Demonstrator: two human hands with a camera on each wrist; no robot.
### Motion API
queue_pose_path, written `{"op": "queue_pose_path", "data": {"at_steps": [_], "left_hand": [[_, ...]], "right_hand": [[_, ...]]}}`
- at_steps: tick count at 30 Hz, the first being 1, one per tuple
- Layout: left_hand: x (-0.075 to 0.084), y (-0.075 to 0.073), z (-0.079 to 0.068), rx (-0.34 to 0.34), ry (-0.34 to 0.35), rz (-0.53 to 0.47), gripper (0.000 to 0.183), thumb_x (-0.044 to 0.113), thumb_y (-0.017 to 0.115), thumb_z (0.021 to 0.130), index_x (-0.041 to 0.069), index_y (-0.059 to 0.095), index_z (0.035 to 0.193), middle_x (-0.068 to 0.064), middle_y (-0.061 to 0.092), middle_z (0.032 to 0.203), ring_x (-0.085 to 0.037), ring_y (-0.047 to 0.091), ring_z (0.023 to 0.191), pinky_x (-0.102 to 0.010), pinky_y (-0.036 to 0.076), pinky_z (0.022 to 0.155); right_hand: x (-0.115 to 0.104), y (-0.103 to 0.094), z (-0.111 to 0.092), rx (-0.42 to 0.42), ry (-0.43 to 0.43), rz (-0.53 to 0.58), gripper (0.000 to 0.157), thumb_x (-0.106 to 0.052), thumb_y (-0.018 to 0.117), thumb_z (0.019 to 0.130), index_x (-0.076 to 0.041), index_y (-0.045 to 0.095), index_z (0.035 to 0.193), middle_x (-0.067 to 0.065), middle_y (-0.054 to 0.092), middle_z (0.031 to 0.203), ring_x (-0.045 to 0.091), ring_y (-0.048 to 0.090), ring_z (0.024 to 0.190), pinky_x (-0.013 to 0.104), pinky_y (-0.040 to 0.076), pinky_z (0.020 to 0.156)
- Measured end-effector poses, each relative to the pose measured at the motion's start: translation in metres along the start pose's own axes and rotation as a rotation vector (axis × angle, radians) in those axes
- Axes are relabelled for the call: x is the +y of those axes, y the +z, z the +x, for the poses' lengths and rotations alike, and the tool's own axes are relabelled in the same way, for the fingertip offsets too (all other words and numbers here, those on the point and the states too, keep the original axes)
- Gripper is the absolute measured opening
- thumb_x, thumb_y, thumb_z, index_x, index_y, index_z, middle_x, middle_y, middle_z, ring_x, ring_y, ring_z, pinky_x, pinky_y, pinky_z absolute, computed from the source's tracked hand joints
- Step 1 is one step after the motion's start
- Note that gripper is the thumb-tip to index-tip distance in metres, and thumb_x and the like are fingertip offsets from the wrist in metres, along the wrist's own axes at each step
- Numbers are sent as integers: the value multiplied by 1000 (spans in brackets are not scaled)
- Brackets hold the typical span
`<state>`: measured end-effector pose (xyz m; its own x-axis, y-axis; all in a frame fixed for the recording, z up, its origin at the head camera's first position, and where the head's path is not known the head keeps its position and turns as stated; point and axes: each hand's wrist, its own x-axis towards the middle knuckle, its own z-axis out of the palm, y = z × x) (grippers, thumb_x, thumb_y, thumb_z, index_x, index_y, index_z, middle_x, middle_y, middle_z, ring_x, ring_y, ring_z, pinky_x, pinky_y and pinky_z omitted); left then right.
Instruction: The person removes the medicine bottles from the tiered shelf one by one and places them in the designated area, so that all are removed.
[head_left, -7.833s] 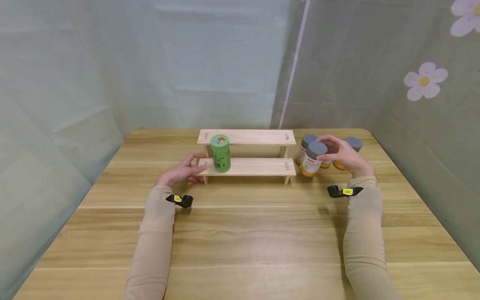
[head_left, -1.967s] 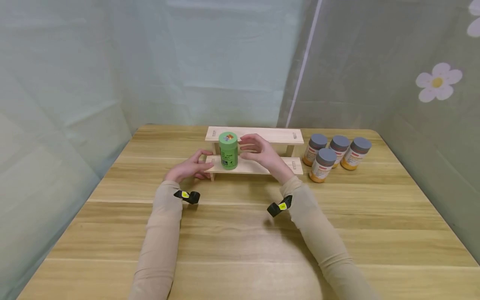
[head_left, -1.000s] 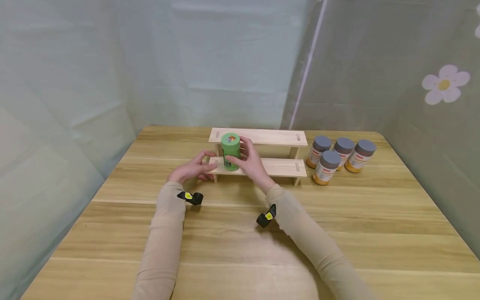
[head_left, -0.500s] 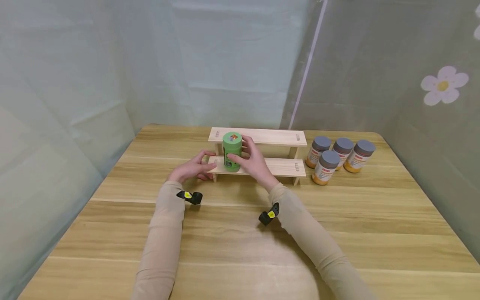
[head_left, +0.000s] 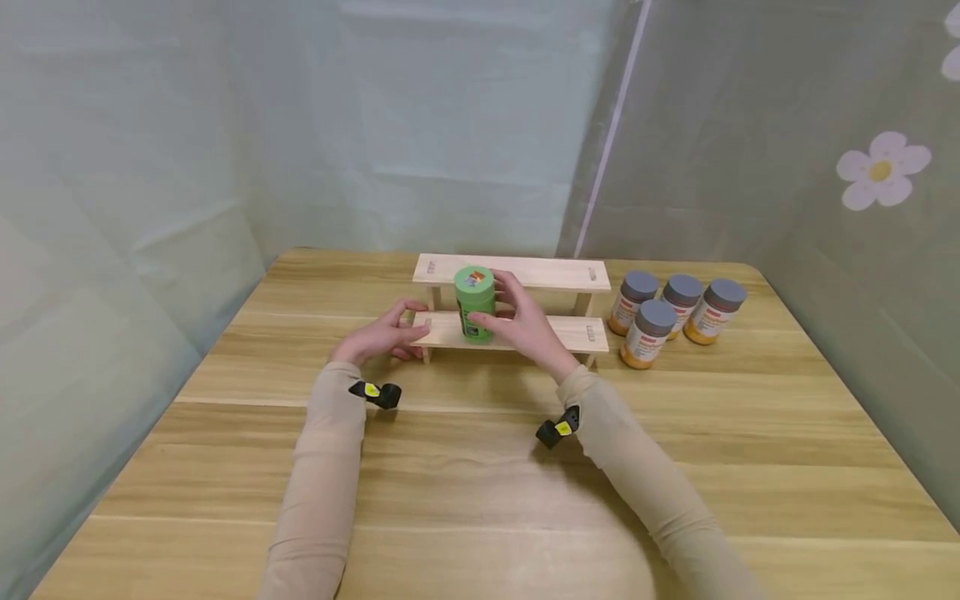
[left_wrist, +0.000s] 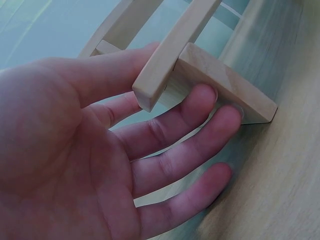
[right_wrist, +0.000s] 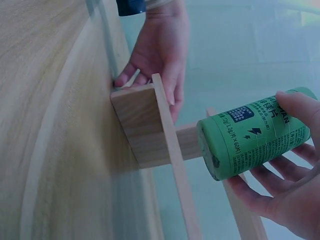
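Note:
The right hand (head_left: 534, 327) grips a green bottle (head_left: 473, 302) with a round green lid, thumb on the near side and fingers behind. In the right wrist view the bottle (right_wrist: 255, 135) shows its dark print, and its base is visible above the lower board. The two-tier wooden shelf (head_left: 573, 331) stands at the back of the table. At its left end, the left hand (head_left: 378, 336) holds the lower board. In the left wrist view the thumb lies over the board's end, while the curled fingertips (left_wrist: 202, 100) touch the shelf leg (left_wrist: 225, 82).
Several orange jars with grey lids (head_left: 647, 335) stand in a group right of the shelf on the wooden table (head_left: 450, 483). Pale cloth (head_left: 450, 125) hangs behind the table, with a grey flowered cloth (head_left: 787, 100) at the right.
Earlier the right hand was on a jar among the grey-lidded group. It has since come left, taken hold of the green bottle and shifted it slightly right. The left hand stays at the shelf.

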<state>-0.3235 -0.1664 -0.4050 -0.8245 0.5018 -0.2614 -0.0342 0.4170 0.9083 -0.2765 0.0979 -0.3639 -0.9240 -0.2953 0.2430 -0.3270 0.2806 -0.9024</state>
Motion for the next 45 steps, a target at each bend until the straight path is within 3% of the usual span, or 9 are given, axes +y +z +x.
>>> {"op": "queue_pose_path", "data": {"at_steps": [10,20,31,39,45], "left_hand": [[1,-2,-1,3,11,5,53,28,50,102,15,22,145,-22,61,120,-19,67,87,-33,54,83],[-2,0,0,3,11,12,53,28,51,101,14,22,144,-27,60,123,-19,67,86,-32,54,81],[-3,-2,2,-1,20,16,55,30,51,101,13,22,145,-30,57,127,-19,66,88,-36,54,87],[-4,-4,5,-6,26,25,56,30,51,101,14,21,145,-29,58,126,-21,67,89,-38,53,89],[-5,-5,6,-6,27,14,56,30,52,101,14,21,145,-29,59,125,-21,67,88,-37,54,87]], "right_hand": [[-6,-18,-10,2,-16,-9,64,-18,73,87,-19,41,142,10,52,138,29,51,129,45,47,103],[2,-55,-21,48,-4,-18,63,-17,71,89,-18,40,143,14,51,140,32,53,127,49,47,103],[10,-94,-36,92,93,-18,67,-29,72,88,-23,38,146,11,50,143,32,49,131,52,42,107],[13,-119,-47,65,112,-63,67,-24,71,89,-18,37,147,16,50,143,36,50,129,53,42,106],[12,-141,-60,101,120,-106,63,-27,70,90,-22,40,145,13,52,140,23,56,122,41,47,101]]}}
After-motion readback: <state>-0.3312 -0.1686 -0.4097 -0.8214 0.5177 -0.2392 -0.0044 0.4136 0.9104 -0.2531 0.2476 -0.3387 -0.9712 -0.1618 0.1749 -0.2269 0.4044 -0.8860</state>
